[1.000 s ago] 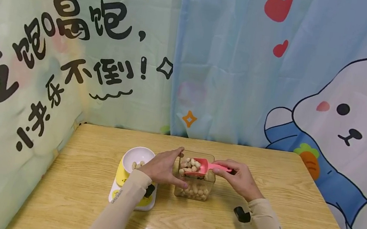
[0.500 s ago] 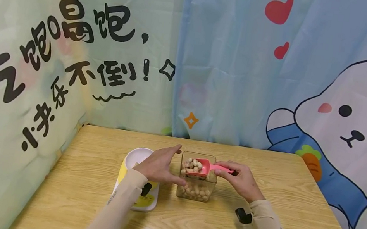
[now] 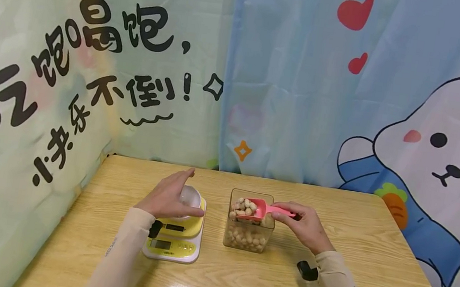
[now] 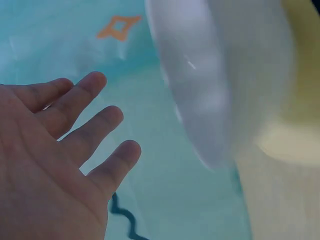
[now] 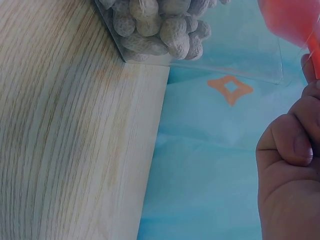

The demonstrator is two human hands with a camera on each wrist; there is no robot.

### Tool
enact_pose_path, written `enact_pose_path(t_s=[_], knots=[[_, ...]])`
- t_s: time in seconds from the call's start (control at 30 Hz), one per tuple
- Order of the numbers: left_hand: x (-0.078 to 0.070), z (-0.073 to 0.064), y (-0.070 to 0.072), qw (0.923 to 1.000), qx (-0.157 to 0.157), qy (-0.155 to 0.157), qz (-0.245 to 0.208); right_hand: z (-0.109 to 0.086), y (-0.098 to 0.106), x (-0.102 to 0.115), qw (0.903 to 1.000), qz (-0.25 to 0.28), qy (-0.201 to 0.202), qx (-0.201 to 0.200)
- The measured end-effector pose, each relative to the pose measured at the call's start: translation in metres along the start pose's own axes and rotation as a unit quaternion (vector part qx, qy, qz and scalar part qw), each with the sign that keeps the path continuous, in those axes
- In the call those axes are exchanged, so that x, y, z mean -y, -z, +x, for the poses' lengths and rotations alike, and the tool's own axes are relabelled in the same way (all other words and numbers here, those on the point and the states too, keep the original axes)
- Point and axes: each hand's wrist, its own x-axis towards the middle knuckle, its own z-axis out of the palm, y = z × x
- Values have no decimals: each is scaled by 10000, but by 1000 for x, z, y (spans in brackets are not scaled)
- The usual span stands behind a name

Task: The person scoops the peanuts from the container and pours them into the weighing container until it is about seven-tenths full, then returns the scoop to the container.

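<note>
My right hand pinches the handle of a pink scoop. Peanuts lie in the scoop's bowl, at the mouth of a clear square container. More peanuts fill its lower part, seen through the wall in the right wrist view. To the left, a white bowl sits on a yellow and white kitchen scale. My left hand is spread beside the bowl and covers part of it from above. In the left wrist view, its fingers are straight and apart from the bowl's rim.
Everything stands on a wooden table, whose far edge meets a printed curtain. A black wrist device is under the right forearm, and another is at the left wrist.
My left hand has left the container's side and moved left to the bowl, uncovering the scale's display. The right hand and the loaded scoop stay nearly still over the container.
</note>
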Motion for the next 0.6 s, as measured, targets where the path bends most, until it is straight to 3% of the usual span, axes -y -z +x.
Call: enact_pose_path(t_s=[0.3, 0.6], knots=[[29, -20, -4, 9977, 22, 647, -184, 2, 2, -2, 9999, 87, -58, -4], [41, -27, -13, 9959, -3, 894, -157, 0, -1, -2, 9999, 78, -31, -65]])
